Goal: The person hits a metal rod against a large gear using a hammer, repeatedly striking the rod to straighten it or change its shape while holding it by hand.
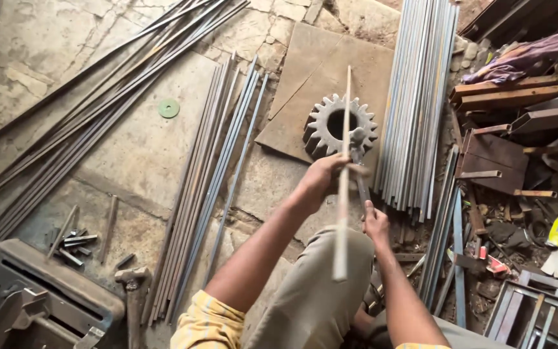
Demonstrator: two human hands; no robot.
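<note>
The person is sitting on the stone floor (130,155) and working a thin metal rod (343,194) over a large toothed gear (330,123) that is lying just beyond the hands on a rusty steel plate (318,64). The left hand (323,178) is clenching around the rod about midway, holding it nearly upright, while the right hand (376,223), lower and nearer the body, is gripping the handle of a dark tool (358,161) whose head is reaching up against the gear's rim. Judging from this, the rod is being positioned against the gear as a rest, and the next move is calling for a steady left grip and careful aim. A bundle of bright steel strips (414,103) is lying to the right of the hands, and more bars (208,181) to the left.
</note>
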